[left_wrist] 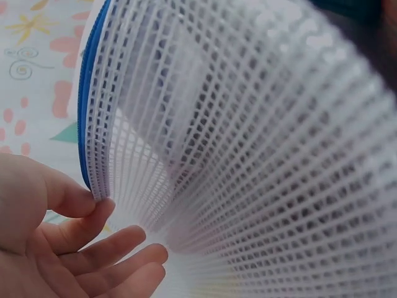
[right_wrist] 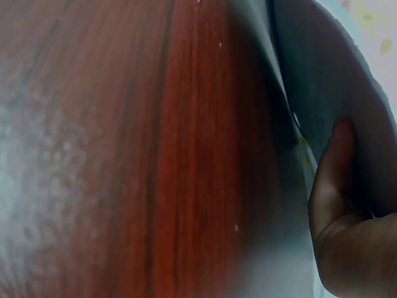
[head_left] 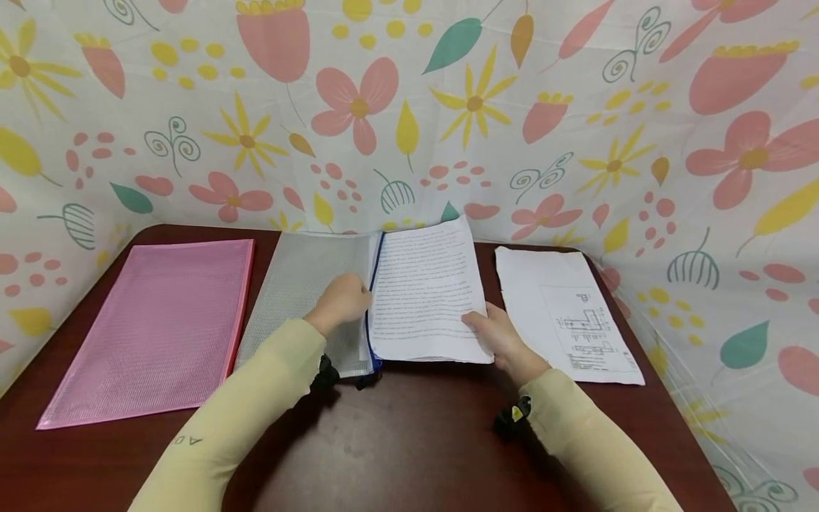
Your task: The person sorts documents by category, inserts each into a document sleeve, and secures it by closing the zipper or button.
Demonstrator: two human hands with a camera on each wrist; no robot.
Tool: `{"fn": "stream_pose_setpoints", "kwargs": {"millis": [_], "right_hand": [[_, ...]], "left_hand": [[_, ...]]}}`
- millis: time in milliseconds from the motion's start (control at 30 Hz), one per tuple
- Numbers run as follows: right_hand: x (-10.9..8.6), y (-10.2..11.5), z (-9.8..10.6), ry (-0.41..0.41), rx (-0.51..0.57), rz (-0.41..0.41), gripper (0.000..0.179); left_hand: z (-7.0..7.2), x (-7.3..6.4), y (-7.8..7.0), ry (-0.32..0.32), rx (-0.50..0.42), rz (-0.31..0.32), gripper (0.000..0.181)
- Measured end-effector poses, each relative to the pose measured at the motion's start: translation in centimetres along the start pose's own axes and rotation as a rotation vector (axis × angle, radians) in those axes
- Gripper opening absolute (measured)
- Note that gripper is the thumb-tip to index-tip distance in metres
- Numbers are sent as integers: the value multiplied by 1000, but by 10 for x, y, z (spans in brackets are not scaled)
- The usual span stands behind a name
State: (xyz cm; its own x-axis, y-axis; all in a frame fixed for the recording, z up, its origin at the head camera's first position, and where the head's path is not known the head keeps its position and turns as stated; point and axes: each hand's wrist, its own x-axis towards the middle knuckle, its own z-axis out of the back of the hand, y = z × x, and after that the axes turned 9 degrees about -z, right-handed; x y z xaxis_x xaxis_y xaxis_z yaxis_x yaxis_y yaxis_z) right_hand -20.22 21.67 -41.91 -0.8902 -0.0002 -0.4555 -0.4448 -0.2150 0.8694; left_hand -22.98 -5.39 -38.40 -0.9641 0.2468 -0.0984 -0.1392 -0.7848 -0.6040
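A person's left hand (head_left: 345, 297) is pinching a mesh pouch (head_left: 301, 277) on the table (head_left: 409, 441) as the right hand (head_left: 501, 340) is gripping printed sheets (head_left: 425, 299) along its edge, apparently inserting them, leftward sliding likely being needed next.

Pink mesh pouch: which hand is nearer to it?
Left. The left hand pinches the grey mesh pouch, to the right of the pink mesh pouch; the right hand is farther right, holding the printed sheets.
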Motion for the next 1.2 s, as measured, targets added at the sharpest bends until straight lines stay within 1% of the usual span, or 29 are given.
{"fn": "stream_pose_setpoints", "kwargs": {"millis": [167, 300, 400, 467, 533, 700, 800, 867, 967, 1133, 1200], "right_hand": [[4, 3, 2, -34, -20, -20, 47], [8, 6, 5, -64, -51, -22, 50], [9, 8, 7, -76, -56, -28, 51], [8, 9, 6, -76, -53, -29, 51], [7, 11, 5, -68, -45, -28, 50], [3, 17, 3, -12, -2, -16, 48], [0, 21, 5, 32, 40, -22, 47], [-1, 23, 7, 47, 70, -30, 47], [-1, 24, 9, 73, 122, -48, 48], [2, 17, 4, 122, 208, -44, 46], [3, 14, 1, 109, 211, -35, 46]], "left_hand": [[2, 1, 2, -3, 3, -38, 40], [7, 4, 1, -26, -4, -61, 41], [10, 5, 0, -35, -14, -64, 41], [10, 5, -1, -23, -14, -59, 40], [8, 5, -3, -9, -2, -41, 40], [-4, 6, -8, 19, 84, 0, 31], [-10, 7, -10, 33, 133, 10, 25], [-13, 7, -10, 42, 157, 7, 24], [-16, 7, -10, 43, 169, -7, 26], [-19, 8, -7, 33, 156, -15, 25], [-20, 8, -6, 28, 153, -11, 25]]}}
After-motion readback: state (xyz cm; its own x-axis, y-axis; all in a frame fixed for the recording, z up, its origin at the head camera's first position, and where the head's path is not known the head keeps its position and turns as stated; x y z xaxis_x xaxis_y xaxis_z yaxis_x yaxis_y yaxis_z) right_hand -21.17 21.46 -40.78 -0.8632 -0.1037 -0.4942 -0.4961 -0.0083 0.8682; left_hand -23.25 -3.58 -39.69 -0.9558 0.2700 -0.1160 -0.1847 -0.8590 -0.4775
